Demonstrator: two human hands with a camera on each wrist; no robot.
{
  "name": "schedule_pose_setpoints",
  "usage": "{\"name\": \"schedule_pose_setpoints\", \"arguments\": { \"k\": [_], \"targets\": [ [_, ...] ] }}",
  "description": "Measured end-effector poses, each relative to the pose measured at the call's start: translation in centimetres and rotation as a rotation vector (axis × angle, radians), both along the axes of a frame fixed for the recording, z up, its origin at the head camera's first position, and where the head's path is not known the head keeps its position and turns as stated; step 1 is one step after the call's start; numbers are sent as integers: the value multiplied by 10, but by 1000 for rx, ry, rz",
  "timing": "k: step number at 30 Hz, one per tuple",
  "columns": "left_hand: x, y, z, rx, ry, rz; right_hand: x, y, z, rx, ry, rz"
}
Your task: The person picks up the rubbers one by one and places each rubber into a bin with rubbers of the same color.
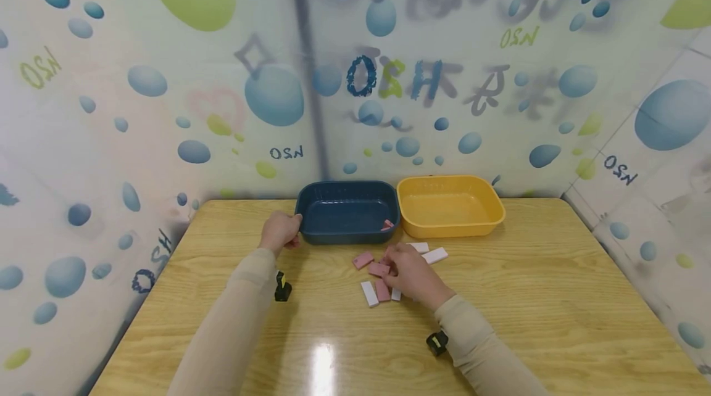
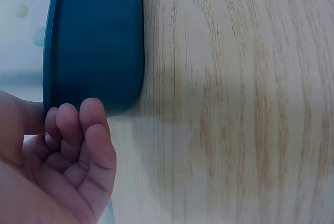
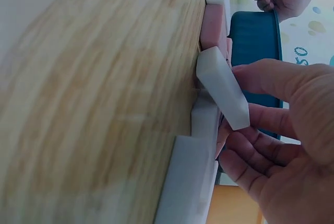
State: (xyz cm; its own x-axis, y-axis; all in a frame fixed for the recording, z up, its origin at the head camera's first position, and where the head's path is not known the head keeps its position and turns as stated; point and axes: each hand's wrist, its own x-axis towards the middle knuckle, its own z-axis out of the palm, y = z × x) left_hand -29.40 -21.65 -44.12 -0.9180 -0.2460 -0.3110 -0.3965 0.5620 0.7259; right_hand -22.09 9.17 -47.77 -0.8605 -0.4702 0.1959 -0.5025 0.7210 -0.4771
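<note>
My left hand [image 1: 280, 231] grips the left end of the blue bin [image 1: 347, 238], fingers curled at its rim. In the left wrist view the curled fingertips [image 2: 95, 114] lie against that end. My right hand [image 1: 415, 276] is among the small blocks in front of the bins. In the right wrist view its thumb and fingers pinch a tilted white block [image 3: 224, 91]. Close by lie pink blocks [image 1: 363, 259] and another white block [image 1: 369, 294]. The right hand hides part of the group from above.
A yellow bin [image 1: 452, 231] stands right of the blue one. A pink piece [image 1: 387, 224] lies inside the blue bin's right end. White blocks [image 1: 435, 255] lie before the yellow bin. A patterned wall [image 1: 355, 137] rises behind the wooden table [image 1: 555, 297].
</note>
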Motion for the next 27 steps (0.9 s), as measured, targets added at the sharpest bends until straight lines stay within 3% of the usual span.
{"name": "schedule_pose_setpoints", "arguments": {
  "k": [12,27],
  "targets": [
    [1,0,1,3,3,4,1,-1,-2,52,73,0],
    [-1,0,-1,7,-6,0,2,-4,0,36,71,10]
  ]
}}
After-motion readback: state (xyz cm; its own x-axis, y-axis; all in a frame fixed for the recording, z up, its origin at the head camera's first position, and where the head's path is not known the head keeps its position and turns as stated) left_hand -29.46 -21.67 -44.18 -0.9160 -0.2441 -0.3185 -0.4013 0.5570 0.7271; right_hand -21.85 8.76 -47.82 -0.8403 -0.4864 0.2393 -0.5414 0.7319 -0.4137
